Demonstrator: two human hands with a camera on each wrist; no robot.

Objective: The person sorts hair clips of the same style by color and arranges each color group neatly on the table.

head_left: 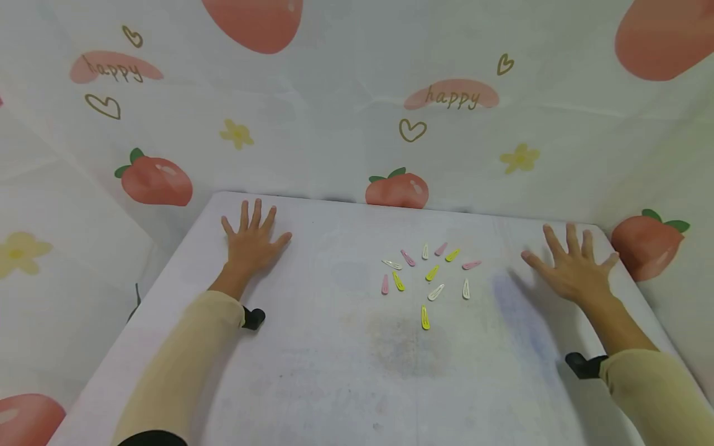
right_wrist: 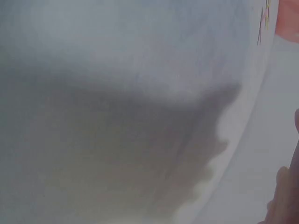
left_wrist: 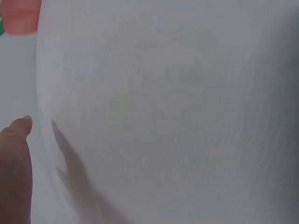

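Note:
Several small snap hair clips in yellow, pink and white lie scattered on the table, right of its middle. Among them are a yellow clip (head_left: pixel 426 318) nearest the front, a pink clip (head_left: pixel 471 265) and a white clip (head_left: pixel 466 289). At the table's far left, my left hand (head_left: pixel 251 248) has its fingers spread and holds nothing. My right hand (head_left: pixel 577 272) is spread likewise on the far right, also holding nothing; the pink clip is the nearest to it. Only a finger or thumb of the left hand (left_wrist: pixel 16 172) and fingertips of the right (right_wrist: pixel 285 196) show in the wrist views.
A white-covered table (head_left: pixel 323 384) with faint stains fills the lower view. Behind it hangs a white cloth (head_left: pixel 334 105) printed with peaches, hearts and flowers. Dark wrist straps sit at both beige sleeves (head_left: pixel 184 359).

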